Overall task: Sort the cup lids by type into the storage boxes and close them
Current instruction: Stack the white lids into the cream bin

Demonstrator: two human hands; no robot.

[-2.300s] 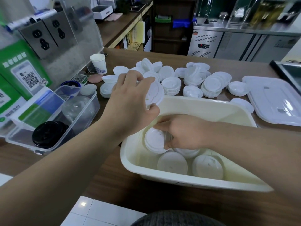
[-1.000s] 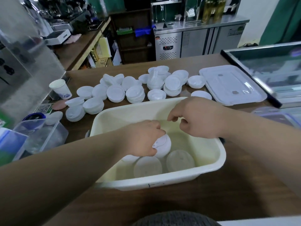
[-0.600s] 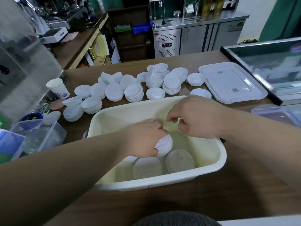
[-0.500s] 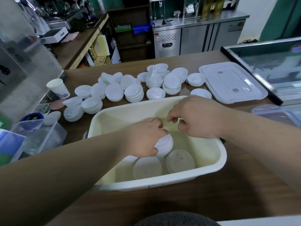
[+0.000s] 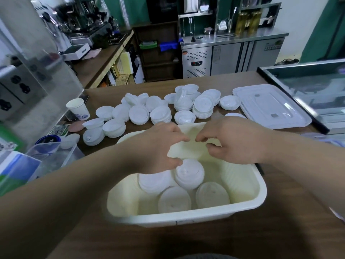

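Cream plastic forms the storage box (image 5: 186, 215) on the wooden desk (image 5: 280, 230). Its long side runs across in front of the person, and both hands hover over its far half. The left hand (image 5: 158, 146) has curled fingers and its thumb at the rim of a tilted stack of lids (image 5: 189, 173) directly beneath it; I cannot tell whether it pinches the stack or only touches it. The right hand (image 5: 235, 141) hangs just beside it, fingers loosely curled, with nothing seen in it. More flat lids (image 5: 174, 200) lie in the box nearer the person. The unsorted piles (image 5: 139, 114) spread left to right beyond the box's far wall, so the next reach probably goes forward over that wall, each hand nearer its own side. The box cover (image 5: 270, 107) lies well to the right. A paper cup (image 5: 77, 108) and a clear tub (image 5: 54, 156) stand to the left, out of the way.
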